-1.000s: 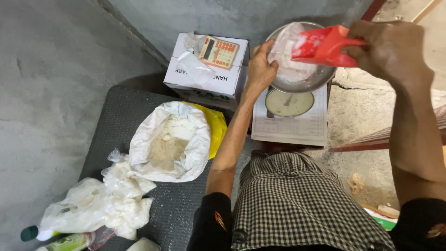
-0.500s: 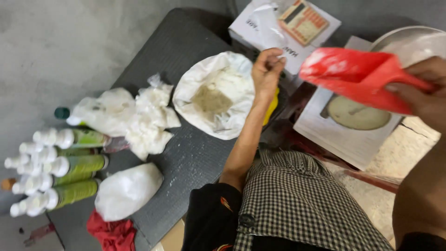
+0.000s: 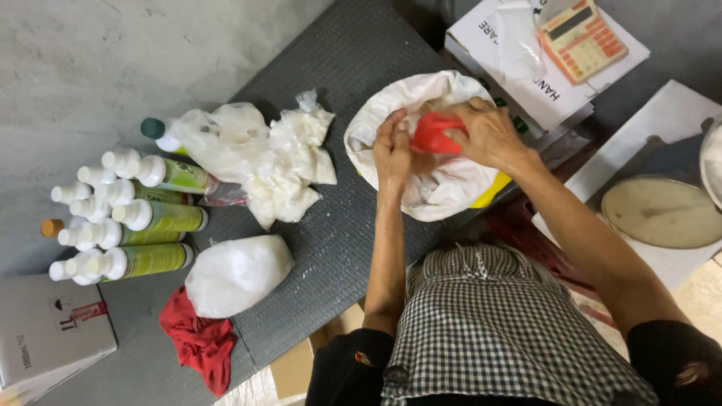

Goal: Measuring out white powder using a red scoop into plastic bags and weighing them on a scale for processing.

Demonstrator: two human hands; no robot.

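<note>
An open white sack with a yellow lining lies on the dark mat. My right hand grips a red plastic scoop and holds it down inside the sack's mouth. My left hand rests on the sack's near edge beside the scoop, fingers curled on the white plastic. The scoop's front end and the sack's contents are hidden by my hands.
Crumpled clear plastic bags and a filled white bag lie left of the sack. Several green bottles with white caps lie farther left, a red cloth below. A white box with a calculator and a dial scale sit right.
My right hand swung the red scoop from the scale's bowl down into the white sack. My left hand moved onto the sack's edge. The view shifted left, showing the bottles.
</note>
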